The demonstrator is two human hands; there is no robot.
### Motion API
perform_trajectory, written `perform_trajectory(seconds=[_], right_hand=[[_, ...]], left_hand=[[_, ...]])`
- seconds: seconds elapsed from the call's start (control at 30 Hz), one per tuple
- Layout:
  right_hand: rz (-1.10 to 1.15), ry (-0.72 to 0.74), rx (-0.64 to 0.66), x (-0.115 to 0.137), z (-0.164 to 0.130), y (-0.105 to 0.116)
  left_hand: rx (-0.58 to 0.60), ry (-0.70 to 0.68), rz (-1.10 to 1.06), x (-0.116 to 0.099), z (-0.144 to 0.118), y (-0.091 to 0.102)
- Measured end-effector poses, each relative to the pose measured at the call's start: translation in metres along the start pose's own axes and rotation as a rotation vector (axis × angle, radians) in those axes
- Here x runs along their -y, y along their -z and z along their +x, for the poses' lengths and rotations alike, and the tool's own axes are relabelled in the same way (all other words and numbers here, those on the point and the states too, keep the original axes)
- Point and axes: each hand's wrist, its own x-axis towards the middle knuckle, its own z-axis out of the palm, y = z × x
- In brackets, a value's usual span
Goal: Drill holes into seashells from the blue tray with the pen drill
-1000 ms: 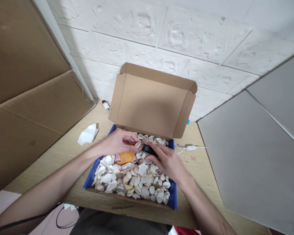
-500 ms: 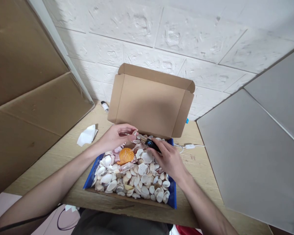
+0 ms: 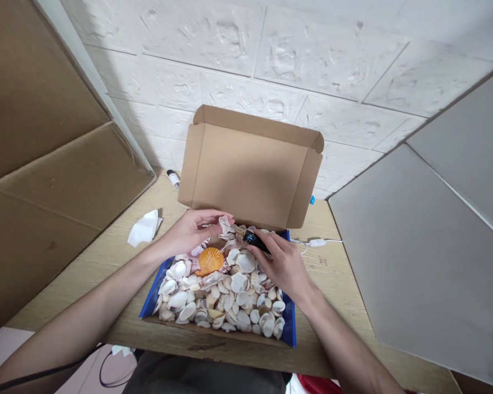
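Observation:
Between the fingertips of my left hand [image 3: 194, 232] is a small whitish-pink seashell [image 3: 225, 225], held above the far side of an open box [image 3: 290, 323] with blue sides. My right hand [image 3: 282, 264] grips a black handheld tool [image 3: 255, 241] with a brass-coloured tip and a small bluish display. Its tip points left toward the shell; whether they touch I cannot tell. Many pale seashells [image 3: 230, 303] fill the box. An orange scallop shell [image 3: 211, 261] lies among them, just below my left hand.
The cardboard lid [image 3: 250, 169] stands raised against the white brick-patterned wall [image 3: 230, 49]. A folded white tissue [image 3: 144, 227] and a small black-capped bottle [image 3: 173, 178] lie to the left. A white cable with an inline switch [image 3: 317, 242] runs right. Tall panels flank the wooden table [image 3: 107, 273].
My left hand has turned the shell, so more of its pale face shows. The right hand and the black tool stay almost in place. The view has shifted slightly.

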Motion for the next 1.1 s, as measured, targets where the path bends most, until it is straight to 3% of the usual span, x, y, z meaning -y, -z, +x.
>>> perform_trajectory(seconds=[0.3,0.57,0.8,1.1], right_hand=[[0.0,0.007,-0.003,-0.0015,-0.0007,-0.0015],[-0.004,0.018,-0.017,-0.0032,-0.0022,-0.0014],[0.014,0.053,-0.095,-0.0032,0.0017,0.0016],[0.063,0.109,-0.048,-0.0056,-0.0008,0.0034]], left_hand=[[0.02,-0.041,0.019,-0.0004,0.0007,-0.0007],[0.028,0.029,-0.034,0.0029,-0.0009,-0.0003],[0.087,0.015,0.006,0.0061,-0.0016,0.0022],[0.199,-0.006,0.112,0.0071,-0.001,0.0054]])
